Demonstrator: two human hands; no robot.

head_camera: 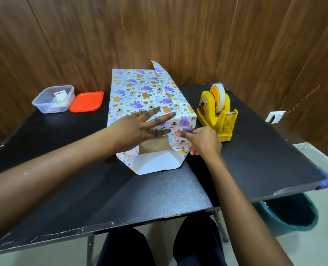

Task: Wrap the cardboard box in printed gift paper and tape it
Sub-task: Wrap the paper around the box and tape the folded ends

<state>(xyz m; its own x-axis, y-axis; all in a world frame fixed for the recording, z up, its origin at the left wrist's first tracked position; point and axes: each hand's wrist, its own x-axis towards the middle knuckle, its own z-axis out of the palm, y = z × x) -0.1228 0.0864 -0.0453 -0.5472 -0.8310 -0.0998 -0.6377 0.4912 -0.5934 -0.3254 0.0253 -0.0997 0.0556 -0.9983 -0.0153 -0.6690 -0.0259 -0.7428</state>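
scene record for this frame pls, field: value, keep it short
box: cardboard box mid-table, top and sides papered, near end bare
paper: gift paper, near flaps unfolded, far flap sticking up
left hand: left hand flat on box top
right hand: right hand pinching right near flap
tape: yellow dispenser right of box
other: clear tub and orange lid far left
table: black table

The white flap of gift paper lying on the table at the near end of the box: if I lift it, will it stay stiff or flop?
The flap will probably flop: it is a single thin sheet, already curving at its corners. It should feel very light. It may crease easily, since the paper beside the right hand has already folded sharply.
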